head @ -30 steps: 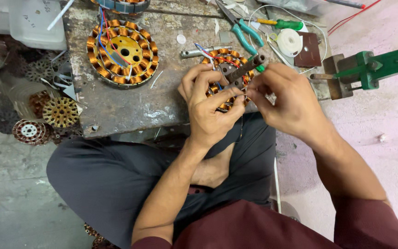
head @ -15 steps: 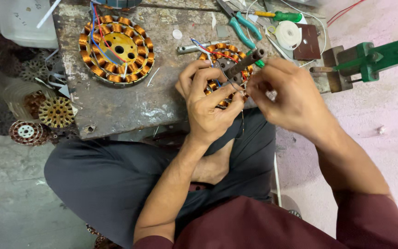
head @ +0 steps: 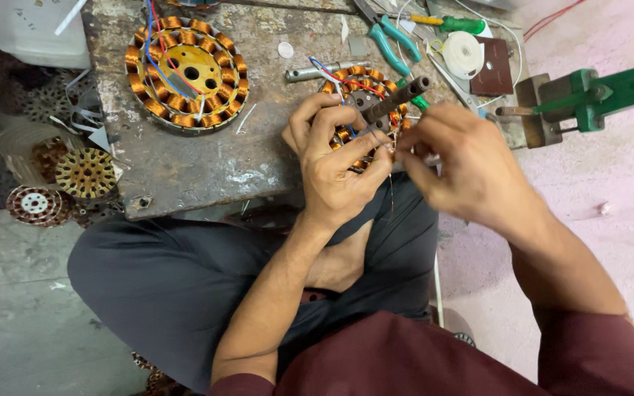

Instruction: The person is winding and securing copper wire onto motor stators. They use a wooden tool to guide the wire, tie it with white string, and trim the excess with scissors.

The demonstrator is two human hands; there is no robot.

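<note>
My left hand (head: 335, 165) grips a small round stator (head: 365, 95) wound with copper coils, tilted at the near edge of a worn wooden bench (head: 185, 165). A dark metal shaft (head: 398, 95) sticks up from the stator's middle, with red and blue leads beside it. My right hand (head: 464, 165) is just right of the stator, its fingertips pinched on a thin wire next to the left thumb. A second, larger copper-wound stator (head: 185, 70) lies flat on the bench to the left.
Teal-handled pliers (head: 394, 40), a green-handled screwdriver (head: 453, 23), a roll of white tape (head: 464, 55) and a brown board (head: 493, 66) lie at the bench's back. A green vise (head: 596, 92) stands at right. Bare stator cores (head: 86, 172) sit on the floor at left.
The view has shifted slightly. Both hands stay on the small stator; my right hand has drawn a little to the right and down from it.
</note>
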